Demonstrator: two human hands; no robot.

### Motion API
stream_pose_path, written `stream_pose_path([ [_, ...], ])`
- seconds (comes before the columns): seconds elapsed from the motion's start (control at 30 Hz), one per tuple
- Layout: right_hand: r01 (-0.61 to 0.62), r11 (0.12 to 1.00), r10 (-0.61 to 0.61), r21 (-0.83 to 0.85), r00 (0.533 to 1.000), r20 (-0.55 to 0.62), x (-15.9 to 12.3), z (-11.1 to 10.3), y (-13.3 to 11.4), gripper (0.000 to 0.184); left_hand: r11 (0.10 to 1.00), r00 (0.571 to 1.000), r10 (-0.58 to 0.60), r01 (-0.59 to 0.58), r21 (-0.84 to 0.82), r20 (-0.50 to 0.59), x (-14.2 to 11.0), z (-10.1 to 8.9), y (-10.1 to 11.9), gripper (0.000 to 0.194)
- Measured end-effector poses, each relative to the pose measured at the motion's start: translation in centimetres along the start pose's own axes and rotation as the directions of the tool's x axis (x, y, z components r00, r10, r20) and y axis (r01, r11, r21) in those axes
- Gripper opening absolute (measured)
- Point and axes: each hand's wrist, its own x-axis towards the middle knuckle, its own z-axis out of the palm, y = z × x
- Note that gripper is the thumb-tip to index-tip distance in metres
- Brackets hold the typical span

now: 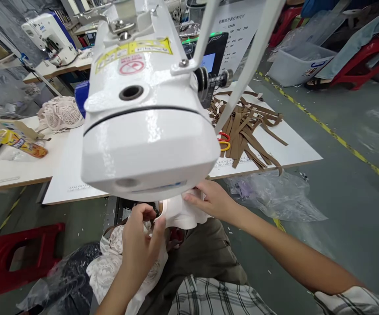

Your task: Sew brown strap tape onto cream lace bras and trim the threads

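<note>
In front of me stands a white sewing machine [150,148], and its head hides the needle area. Below it, a smooth white fabric piece [182,213] is spread between my hands. My left hand [143,240] pinches the left edge of this fabric between thumb and fingers. At the other side, my right hand [214,200] grips the fabric's upper right part, its fingertips partly covered by the machine head. White lace fabric [106,267] hangs in a heap under my left hand, over my lap.
Brown fabric straps [242,127] lie piled on the right of the white table [294,151], beside red-and-yellow-handled scissors [224,142]. A drink bottle [20,142] and a cream lace bundle [60,113] lie left. A red stool [22,258] and plastic bags [275,197] are below.
</note>
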Motion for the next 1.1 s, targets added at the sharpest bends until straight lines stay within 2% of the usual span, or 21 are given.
stream_pose_path([
  [0.07,0.035,0.999,-0.034,-0.033,0.999,0.024,-0.2,0.0,-0.1,0.029,0.989,0.991,-0.051,0.068,-0.130,0.126,0.6,-0.5,-0.2,0.031],
  [0.13,0.041,0.999,-0.039,-0.034,0.997,0.069,-0.7,-0.3,-0.9,0.028,0.977,0.961,-0.029,0.085,-0.194,0.275,1.2,-0.9,-0.2,0.034],
  [0.23,0.012,0.996,-0.031,0.084,0.973,0.227,-2.6,-1.1,-3.5,0.028,0.941,0.858,0.062,0.120,-0.317,0.510,1.3,-1.2,0.1,0.035],
  [0.3,-0.016,0.972,-0.067,0.235,0.938,0.341,-4.2,-1.2,-5.6,0.029,0.861,0.770,0.131,0.223,-0.457,0.624,0.4,-1.3,0.4,0.033],
  [0.33,-0.039,0.947,-0.090,0.318,0.921,0.380,-4.9,-1.0,-6.6,0.029,0.808,0.746,0.142,0.293,-0.511,0.651,-0.2,-1.5,0.4,0.033],
  [0.37,-0.068,0.916,-0.107,0.396,0.909,0.403,-5.3,-0.5,-7.3,0.031,0.763,0.744,0.127,0.350,-0.544,0.656,-0.9,-1.8,0.4,0.034],
  [0.43,-0.128,0.853,-0.114,0.507,0.901,0.419,-5.6,1.3,-8.1,0.034,0.749,0.801,0.019,0.385,-0.539,0.599,-2.1,-2.9,0.1,0.037],
  [0.47,-0.157,0.826,-0.107,0.541,0.899,0.424,-5.4,2.8,-8.1,0.037,0.782,0.835,-0.045,0.371,-0.501,0.548,-2.5,-3.6,-0.3,0.037],
  [0.53,-0.229,0.746,-0.077,0.625,0.903,0.422,-4.4,6.4,-7.6,0.057,0.867,0.870,-0.125,0.329,-0.374,0.476,-2.9,-4.9,-1.4,0.036],
  [0.6,-0.346,0.597,0.016,0.724,0.907,0.421,-3.3,10.3,-6.8,0.069,0.918,0.852,-0.133,0.298,-0.262,0.506,-2.9,-5.6,-2.9,0.036],
  [0.67,-0.414,0.455,0.193,0.788,0.910,0.367,-2.5,13.6,-5.9,0.057,0.944,0.828,-0.137,0.275,-0.181,0.544,-2.8,-5.4,-4.5,0.035],
  [0.7,-0.415,0.431,0.280,0.801,0.906,0.319,-2.3,14.9,-5.4,0.049,0.950,0.847,-0.165,0.273,-0.148,0.506,-2.8,-4.9,-5.3,0.032],
  [0.77,-0.369,0.467,0.386,0.804,0.903,0.190,-2.4,16.3,-4.5,0.037,0.930,0.910,-0.274,0.333,-0.157,0.310,-3.2,-3.3,-6.8,0.023],
  [0.8,-0.342,0.494,0.410,0.799,0.902,0.133,-2.7,16.7,-4.1,0.034,0.906,0.921,-0.334,0.373,-0.201,0.203,-3.5,-2.2,-7.4,0.022],
  [0.83,-0.326,0.511,0.425,0.796,0.900,0.096,-3.1,16.8,-3.7,0.031,0.875,0.914,-0.382,0.406,-0.263,0.140,-3.9,-1.1,-7.8,0.024],
  [0.87,-0.307,0.545,0.432,0.780,0.900,0.053,-3.5,16.8,-3.3,0.028,0.839,0.901,-0.411,0.433,-0.329,0.136,-4.2,0.1,-8.1,0.027],
  [0.9,-0.275,0.620,0.408,0.735,0.913,-0.003,-4.0,16.8,-3.0,0.024,0.805,0.891,-0.417,0.454,-0.383,0.179,-4.5,1.3,-8.3,0.031],
  [1.0,-0.106,0.877,0.184,0.469,0.975,-0.123,-5.3,16.5,-2.0,0.014,0.728,0.873,-0.371,0.485,-0.484,0.317,-4.9,4.5,-8.4,0.043],
  [1.07,-0.019,0.952,0.057,0.306,0.992,-0.114,-5.9,16.0,-1.3,0.013,0.690,0.874,-0.363,0.485,-0.537,0.324,-4.9,5.8,-8.0,0.044],
  [1.1,-0.012,0.963,0.041,0.268,0.994,-0.104,-6.2,15.5,-1.1,0.013,0.682,0.878,-0.367,0.479,-0.553,0.307,-4.9,6.0,-7.8,0.042],
])
